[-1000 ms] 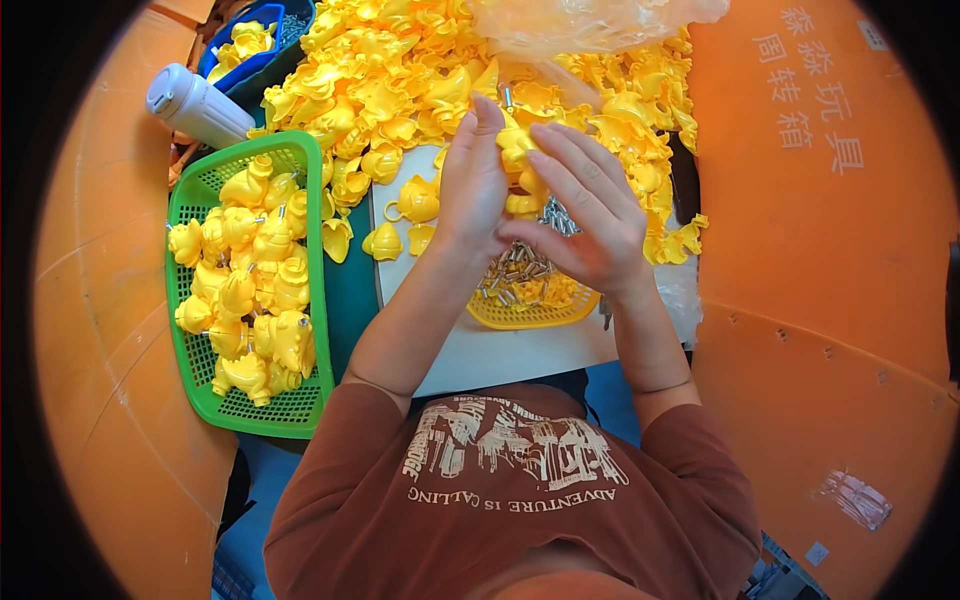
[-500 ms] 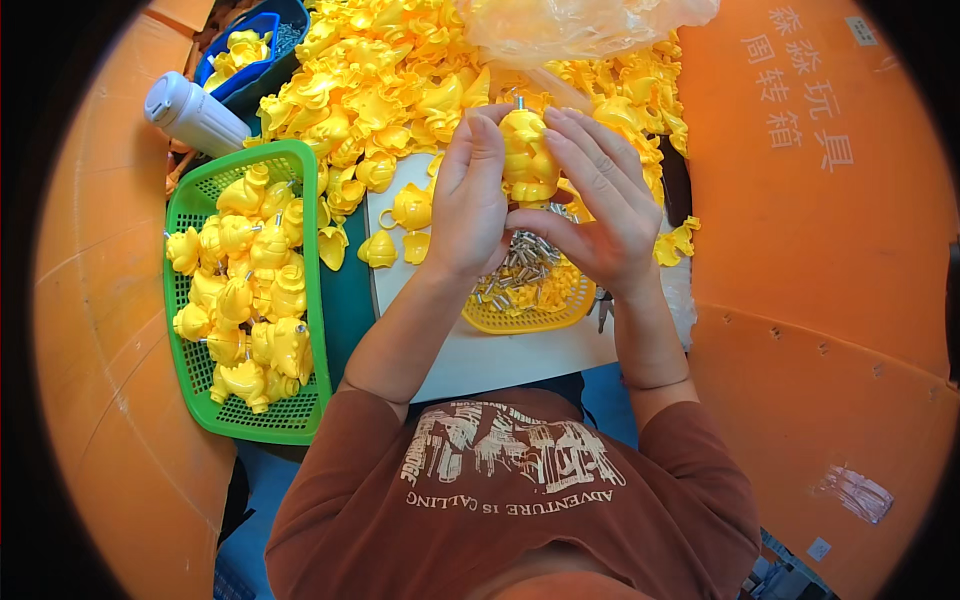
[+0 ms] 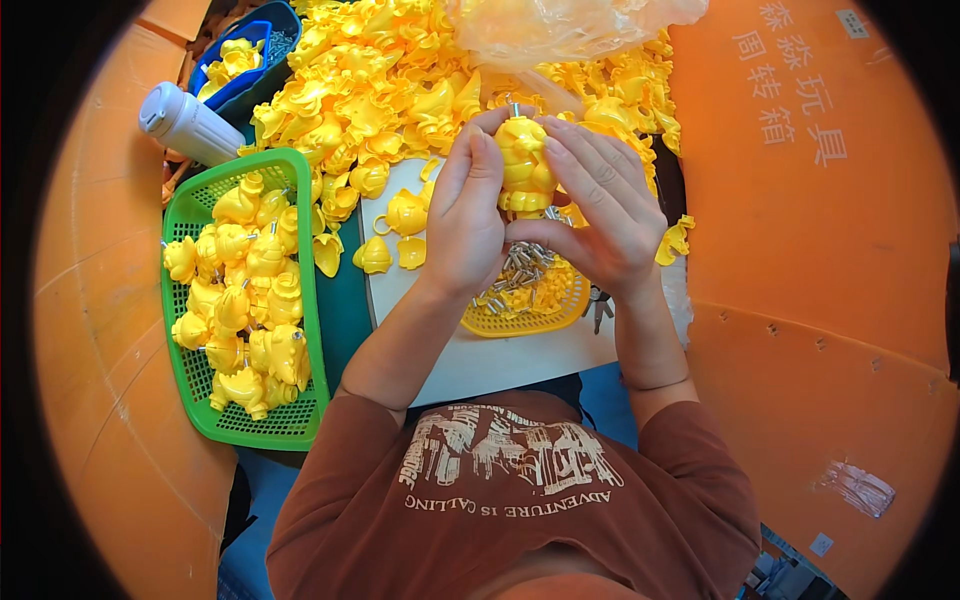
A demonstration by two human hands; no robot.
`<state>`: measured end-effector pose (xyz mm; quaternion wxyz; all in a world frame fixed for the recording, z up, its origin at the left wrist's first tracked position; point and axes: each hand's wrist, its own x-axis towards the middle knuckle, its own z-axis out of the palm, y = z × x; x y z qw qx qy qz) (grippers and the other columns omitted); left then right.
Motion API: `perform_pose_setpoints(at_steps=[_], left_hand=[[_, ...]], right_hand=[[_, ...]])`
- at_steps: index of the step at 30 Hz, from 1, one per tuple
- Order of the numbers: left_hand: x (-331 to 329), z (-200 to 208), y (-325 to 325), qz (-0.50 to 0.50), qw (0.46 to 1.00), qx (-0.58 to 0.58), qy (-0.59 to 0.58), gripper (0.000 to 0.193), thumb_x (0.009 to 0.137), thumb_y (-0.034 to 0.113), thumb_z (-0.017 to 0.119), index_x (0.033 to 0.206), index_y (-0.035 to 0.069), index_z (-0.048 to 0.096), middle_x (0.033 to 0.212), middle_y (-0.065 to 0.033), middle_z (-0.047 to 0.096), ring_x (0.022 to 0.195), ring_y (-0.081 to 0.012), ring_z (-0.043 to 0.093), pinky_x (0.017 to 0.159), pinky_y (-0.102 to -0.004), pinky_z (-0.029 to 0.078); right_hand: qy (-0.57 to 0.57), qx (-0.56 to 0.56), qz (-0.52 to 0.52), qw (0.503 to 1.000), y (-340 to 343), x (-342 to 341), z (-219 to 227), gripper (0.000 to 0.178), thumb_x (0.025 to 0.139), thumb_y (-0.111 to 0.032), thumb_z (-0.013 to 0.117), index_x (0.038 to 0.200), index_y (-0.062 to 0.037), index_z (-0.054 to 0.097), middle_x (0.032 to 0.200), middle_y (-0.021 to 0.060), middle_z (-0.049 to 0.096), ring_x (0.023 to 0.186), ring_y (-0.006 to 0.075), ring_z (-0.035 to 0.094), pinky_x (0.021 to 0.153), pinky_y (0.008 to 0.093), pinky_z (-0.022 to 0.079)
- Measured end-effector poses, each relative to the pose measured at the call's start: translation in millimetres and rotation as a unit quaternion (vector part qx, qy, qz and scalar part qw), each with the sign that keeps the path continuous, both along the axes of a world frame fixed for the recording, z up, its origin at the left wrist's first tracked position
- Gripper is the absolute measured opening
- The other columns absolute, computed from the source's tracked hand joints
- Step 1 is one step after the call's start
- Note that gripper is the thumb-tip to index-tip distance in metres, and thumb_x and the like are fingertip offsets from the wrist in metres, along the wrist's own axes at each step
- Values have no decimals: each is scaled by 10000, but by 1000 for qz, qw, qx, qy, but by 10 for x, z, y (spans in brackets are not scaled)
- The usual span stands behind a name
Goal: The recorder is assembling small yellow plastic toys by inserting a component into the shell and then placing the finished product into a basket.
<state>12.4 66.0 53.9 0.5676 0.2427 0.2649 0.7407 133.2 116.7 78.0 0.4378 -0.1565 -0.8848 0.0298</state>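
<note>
Item one: a yellow figure (image 3: 527,165), glossy and moulded, held between the two hands over the far side of the work surface. We record its long axis as running up the picture, away from the wearer's chest, with a metal pin (image 3: 516,110) standing out of its far end.

Item two: the left hand (image 3: 466,215), along the figure's left flank, thumb raised, fingers curled partly behind it; their tips we cannot see.

Item three: the right hand (image 3: 605,220), fingers loosely bent, tips against the figure's upper right, thumb reaching across below its near end. The figure lies between the palms, to the right of one and the left of the other; we judge neither hand clearly nearer. The pin points clear of both.

Beneath: a yellow basket (image 3: 525,328) of small metal pieces (image 3: 525,265) and yellow bits, on a white board (image 3: 500,365); a dark tool (image 3: 599,312) just beside it.

Left: loose yellow parts (image 3: 405,212); a green basket (image 3: 308,260) of similar figures (image 3: 240,300); a pale tumbler (image 3: 195,125).

Beyond: a heap of yellow shells (image 3: 370,95), a clear plastic bag (image 3: 570,30) on top.

Right: an orange panel (image 3: 820,260).
</note>
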Motion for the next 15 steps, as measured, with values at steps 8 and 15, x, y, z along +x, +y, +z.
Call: perform_pose_setpoints(at_steps=[8,15], left_hand=[[31,23,-25,-9,999,50,-4,395,983,306,268,1232,17,370,1192,-92,471,1026,-147,517,852,-287,468],[32,45,-28,-35,997,64,-15,389,978,299,302,1229,7,356,1212,-100,455,1046,-151,504,888,-290,443]], right_hand=[[-3,35,3,999,7,16,4,592,566,-304,762,1037,20,607,1084,151,611,981,286,601,792,351,462],[1,16,26,1000,23,83,22,640,534,-292,787,1047,41,600,1057,193,616,962,315,607,812,360,488]])
